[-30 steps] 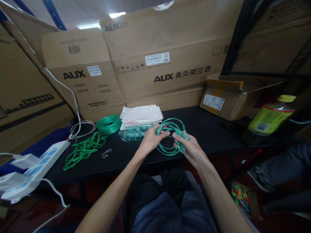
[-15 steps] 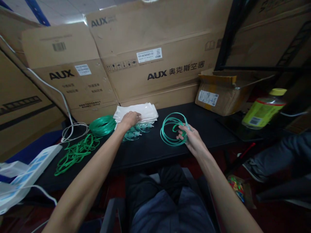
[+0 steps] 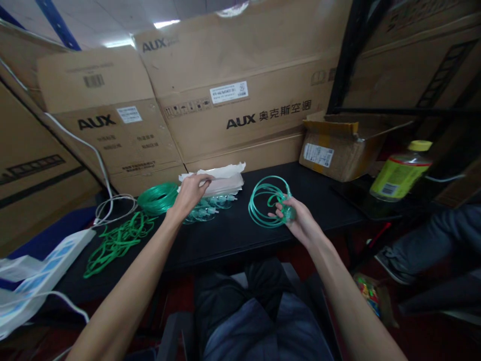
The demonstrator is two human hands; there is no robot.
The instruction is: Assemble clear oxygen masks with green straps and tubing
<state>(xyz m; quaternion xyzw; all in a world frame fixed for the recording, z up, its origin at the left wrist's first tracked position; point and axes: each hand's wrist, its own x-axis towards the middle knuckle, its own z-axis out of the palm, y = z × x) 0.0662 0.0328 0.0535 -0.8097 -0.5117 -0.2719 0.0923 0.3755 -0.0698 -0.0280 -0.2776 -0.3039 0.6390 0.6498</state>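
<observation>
My right hand is closed around a coil of thin green tubing with a small clear green mask at the palm, just above the dark table. My left hand is at a stack of white paper-like bags, thumb and fingers pinching the top bag, whose far side is raised off the stack. In front of the stack lie several clear green masks. To the left of this hand are a round bundle of green tubing and a tangle of green elastic straps.
Large cardboard boxes wall the table's back. At the right are a small open carton and a yellow-capped bottle. A white power strip with cables lies left. Another person's leg shows at right.
My left hand has drawn back slightly to the left, closing its fingers on the top bag, which is now lifted. My right hand keeps the coiled tubing in almost the same place.
</observation>
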